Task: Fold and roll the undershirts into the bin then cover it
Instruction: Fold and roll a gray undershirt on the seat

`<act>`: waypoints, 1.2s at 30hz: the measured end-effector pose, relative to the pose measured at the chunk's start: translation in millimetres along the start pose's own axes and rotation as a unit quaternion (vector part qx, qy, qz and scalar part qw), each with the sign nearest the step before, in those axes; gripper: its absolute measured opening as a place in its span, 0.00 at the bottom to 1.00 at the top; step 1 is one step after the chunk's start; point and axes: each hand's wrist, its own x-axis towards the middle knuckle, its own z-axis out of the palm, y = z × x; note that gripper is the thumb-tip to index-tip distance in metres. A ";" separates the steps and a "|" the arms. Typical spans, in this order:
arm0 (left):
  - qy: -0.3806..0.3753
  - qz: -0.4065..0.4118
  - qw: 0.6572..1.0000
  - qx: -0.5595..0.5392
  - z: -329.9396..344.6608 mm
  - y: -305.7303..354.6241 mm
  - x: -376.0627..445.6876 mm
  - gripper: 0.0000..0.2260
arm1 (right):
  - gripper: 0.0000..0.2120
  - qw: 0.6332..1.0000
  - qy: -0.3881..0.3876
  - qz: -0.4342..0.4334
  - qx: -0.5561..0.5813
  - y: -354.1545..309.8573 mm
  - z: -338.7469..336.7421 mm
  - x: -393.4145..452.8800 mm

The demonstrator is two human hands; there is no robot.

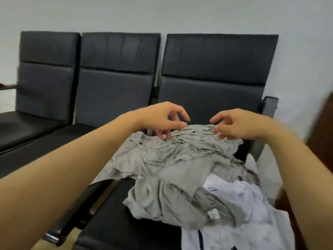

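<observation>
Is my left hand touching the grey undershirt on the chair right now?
Touching. The head view shows the left hand with its fingertips pressed into the bunched far edge of the grey undershirt.

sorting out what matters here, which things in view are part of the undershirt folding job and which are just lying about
Part of the job:
- grey undershirt, crumpled on the seat
- white garment in the same pile, probably next
- left hand and right hand, fingers open over the grey cloth's far edge

Just there:
- black chairs
- wall

No bin or cover is in view.
</observation>
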 end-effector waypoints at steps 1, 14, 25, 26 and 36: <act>-0.009 -0.001 1.000 -0.004 5.6 6.1 17.2 0.13 | 0.11 1.000 0.006 0.010 -0.020 13.3 -0.7 1.3; -0.079 -0.059 0.995 0.021 89.5 -61.4 101.6 0.16 | 0.06 0.989 0.065 0.069 -0.117 105.2 81.9 45.3; 0.126 -0.015 0.988 -0.091 51.5 -35.2 92.2 0.06 | 0.07 0.981 0.180 -0.018 -0.068 63.4 15.5 32.2; 0.147 -0.006 0.984 -0.099 42.3 -30.0 86.0 0.05 | 0.08 0.982 0.173 -0.024 -0.069 59.9 13.1 28.7; 0.235 0.044 0.965 -0.104 -29.1 -5.0 11.9 0.05 | 0.20 0.971 0.218 -0.011 -0.102 45.2 -10.0 -0.7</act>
